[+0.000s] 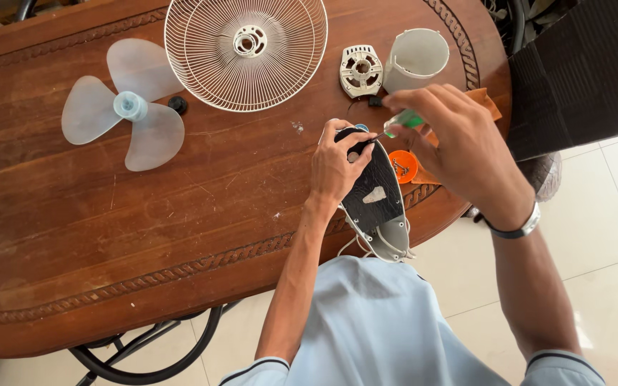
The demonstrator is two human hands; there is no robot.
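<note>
I see my left hand (336, 166) pressing down on a fan base (378, 204), its fingers (350, 136) curled over the far end. The base lies underside up, a dark textured oval plate with a pale patch near the middle and a grey-white rim at the near end, where it overhangs the table (73, 236) edge. My right hand (459, 146) grips a green-handled screwdriver (403, 121), fingers closed around the handle, its tip meeting the base just beside my left fingertips. Just beyond my right fingers sits a small orange dish (403, 166) holding screws. Farther past both hands lie a white wire grille (246, 50), a translucent fan blade (126, 107), a white motor cover (360, 70) and a white housing shell (416, 58).
</note>
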